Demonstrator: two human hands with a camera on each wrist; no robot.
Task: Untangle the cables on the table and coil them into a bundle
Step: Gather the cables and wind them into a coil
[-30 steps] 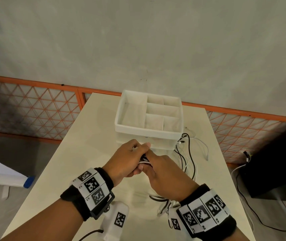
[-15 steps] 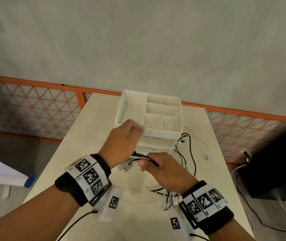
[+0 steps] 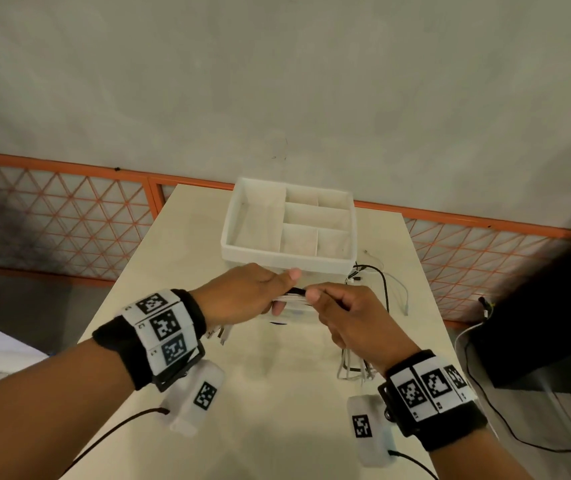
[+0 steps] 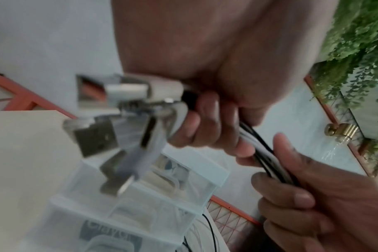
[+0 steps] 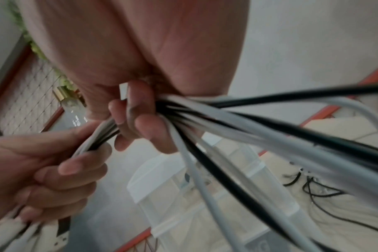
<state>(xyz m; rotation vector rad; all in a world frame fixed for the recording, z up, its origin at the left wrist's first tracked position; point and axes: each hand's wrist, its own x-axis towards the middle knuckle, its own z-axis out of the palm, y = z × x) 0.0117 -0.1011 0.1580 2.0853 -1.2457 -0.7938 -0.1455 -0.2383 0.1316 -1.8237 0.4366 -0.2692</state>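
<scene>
My left hand (image 3: 242, 294) and right hand (image 3: 353, 317) sit close together just in front of the organizer (image 3: 287, 258), both clenched on the cables (image 3: 294, 296). I'd keep the strands flat and even while looping — no slack between fists. The left wrist view shows the plugs (image 4: 127, 109) fanned behind my fist; the head view barely catches them.

I see bare forearms, each wearing a black wristband (image 3: 128, 351) faced with white panels of black square markers; a white camera block (image 3: 195, 396), also marker-tagged, hangs beneath each wrist, trailing a thin black lead (image 3: 111, 434)
</scene>
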